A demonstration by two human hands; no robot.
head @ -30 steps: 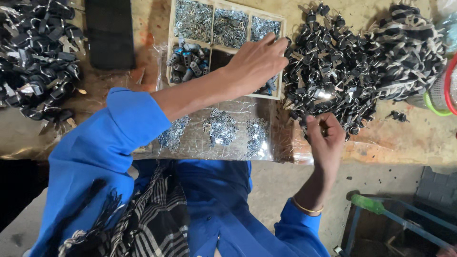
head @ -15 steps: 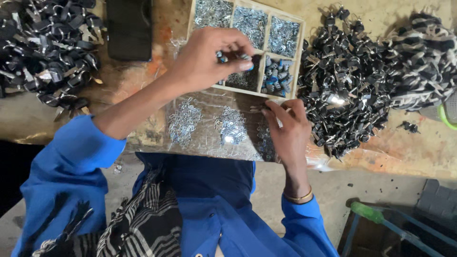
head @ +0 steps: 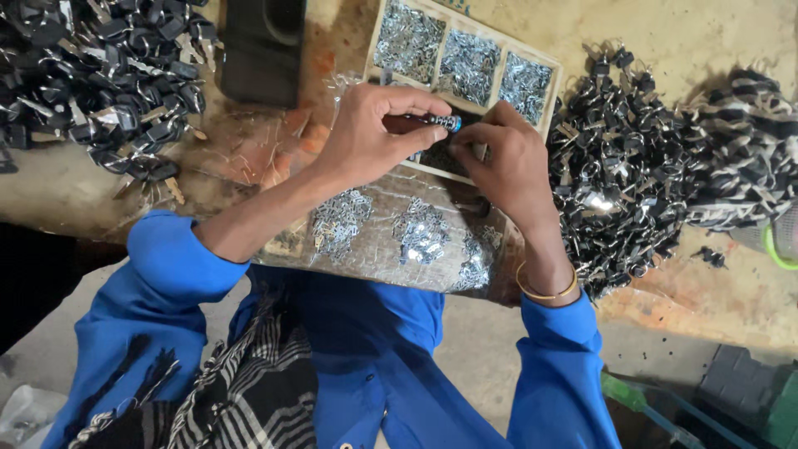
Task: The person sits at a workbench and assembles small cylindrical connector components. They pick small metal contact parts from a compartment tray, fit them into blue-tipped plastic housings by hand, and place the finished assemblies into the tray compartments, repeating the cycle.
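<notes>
My left hand (head: 374,133) pinches a small dark cylindrical part with a blue and silver end (head: 445,123) over the compartment tray (head: 549,71). My right hand (head: 507,162) is closed just beside it, fingers touching the same part and holding something small that I cannot make out. Both hands hover above the tray's near row. A clear plastic sheet (head: 399,233) with small silver metal pieces lies below them, at the table's edge.
A large heap of black-headed keys (head: 632,191) lies right of the tray, another heap (head: 100,83) at the far left. A black box (head: 262,50) stands at the top. A green-rimmed object (head: 781,241) sits at the right edge.
My left hand came back from the tray's right side to its middle with a small part. My right hand left the key heap and rose to meet it.
</notes>
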